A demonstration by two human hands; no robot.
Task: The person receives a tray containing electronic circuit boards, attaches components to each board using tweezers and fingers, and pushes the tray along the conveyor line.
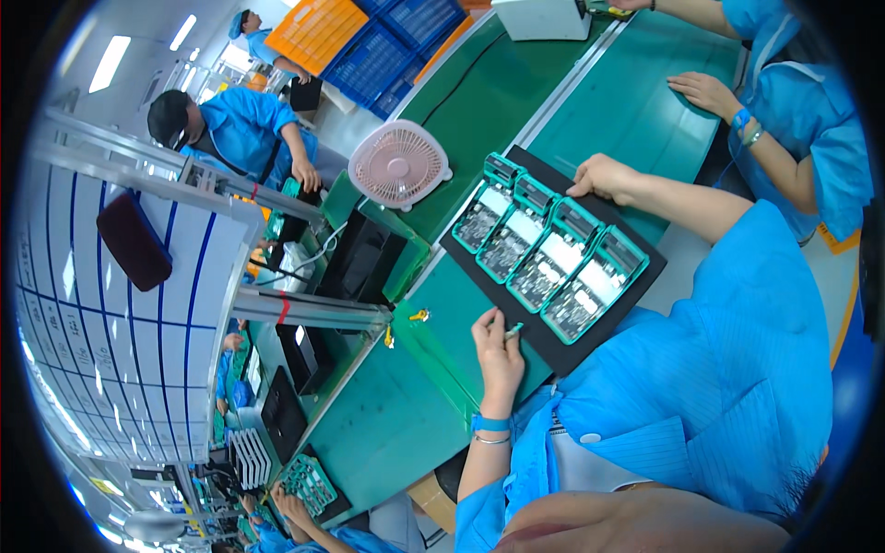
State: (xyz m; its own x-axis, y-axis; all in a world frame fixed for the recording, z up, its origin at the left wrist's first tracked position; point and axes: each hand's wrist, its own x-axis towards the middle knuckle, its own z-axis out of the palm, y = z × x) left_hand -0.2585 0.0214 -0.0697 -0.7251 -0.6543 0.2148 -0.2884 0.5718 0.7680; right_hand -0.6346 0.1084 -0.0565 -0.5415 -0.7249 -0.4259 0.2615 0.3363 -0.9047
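Observation:
A black flat pad (636,297) lies tilted in front of me, partly over the green bench. On it sits a row of several green-framed circuit boards (551,261) with silver and dark parts. My right hand (607,179) is closed at the pad's far right edge, its fingertips pinching that edge beside the frames. At the near left edge of the pad, my left hand (499,355) has its fingers curled. A small pale greenish piece (513,330) shows at its fingertips, too small to name. A blue wrist strap (489,423) circles my left wrist.
A pink fan (399,164) stands beyond the pad. Yellow-tipped fittings (420,315) sit by a transparent green sheet left of my left hand. A whiteboard (120,323) on a metal frame rises at left. Co-workers flank the bench; one rests a hand (705,93) at right.

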